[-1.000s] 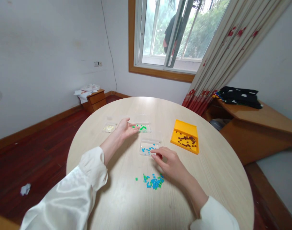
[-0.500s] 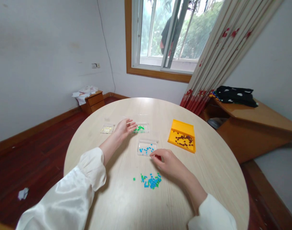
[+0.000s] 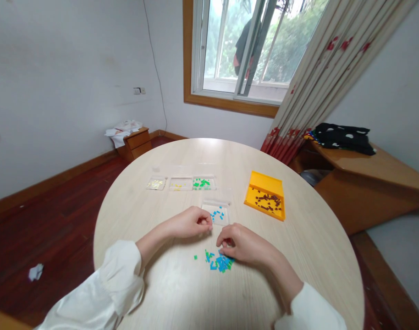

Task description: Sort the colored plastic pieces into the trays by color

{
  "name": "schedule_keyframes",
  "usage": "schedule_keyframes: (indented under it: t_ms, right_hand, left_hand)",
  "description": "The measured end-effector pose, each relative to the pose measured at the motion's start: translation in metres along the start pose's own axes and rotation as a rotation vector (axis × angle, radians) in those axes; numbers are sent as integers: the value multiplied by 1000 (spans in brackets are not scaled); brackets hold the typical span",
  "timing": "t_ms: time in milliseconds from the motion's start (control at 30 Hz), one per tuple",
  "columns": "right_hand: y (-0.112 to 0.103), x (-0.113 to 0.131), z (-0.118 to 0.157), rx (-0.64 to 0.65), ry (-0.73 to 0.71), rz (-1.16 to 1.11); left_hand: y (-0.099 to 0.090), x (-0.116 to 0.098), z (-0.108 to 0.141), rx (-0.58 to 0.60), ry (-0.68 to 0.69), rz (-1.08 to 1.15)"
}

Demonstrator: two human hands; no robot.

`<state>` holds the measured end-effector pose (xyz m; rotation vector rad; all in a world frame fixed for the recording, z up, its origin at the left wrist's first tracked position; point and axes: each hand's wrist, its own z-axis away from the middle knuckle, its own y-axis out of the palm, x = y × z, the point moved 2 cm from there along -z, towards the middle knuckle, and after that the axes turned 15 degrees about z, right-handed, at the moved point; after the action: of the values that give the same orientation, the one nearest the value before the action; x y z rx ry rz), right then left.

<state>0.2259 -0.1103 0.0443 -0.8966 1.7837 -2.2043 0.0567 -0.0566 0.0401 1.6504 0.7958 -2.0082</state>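
A loose pile of small blue and green pieces (image 3: pixel 222 262) lies on the round table. My right hand (image 3: pixel 242 243) is over the pile's upper edge, thumb and fingertips curled and a little apart, with no piece visible between them. To its left, my left hand (image 3: pixel 192 222) has its fingers curled together beside the clear tray of blue pieces (image 3: pixel 225 220), covering that tray's lower left part; whatever it may hold is hidden. One green piece (image 3: pixel 195 257) lies apart, left of the pile.
Further back stand clear trays with green pieces (image 3: pixel 201 183), yellow pieces (image 3: pixel 179 184) and pale pieces (image 3: pixel 157 183). An open yellow box (image 3: pixel 264 196) with dark brown pieces stands on the right side of the round table (image 3: pixel 182 293).
My left hand has come back from the green tray toward me, and its spread fingers have curled. My right hand has moved from the blue tray down to the pile. The view has shifted slightly.
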Motion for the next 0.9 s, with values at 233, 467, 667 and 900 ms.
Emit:
schedule_keyframes:
  t_ms: [233, 467, 667, 900]
  right_hand:
    - [0, 1, 0, 2, -4, -3]
    - [-12, 0, -2, -316, 45, -91]
    - [-13, -13, -6, -775, 147, -50]
    - [-11, -14, -6, -618, 144, -22]
  left_hand:
    - [6, 3, 2, 20, 7, -151]
    - [12, -2, 5, 54, -4, -207]
    - [20, -3, 7, 118, -39, -239]
    - [27, -2, 7, 140, -75, -281]
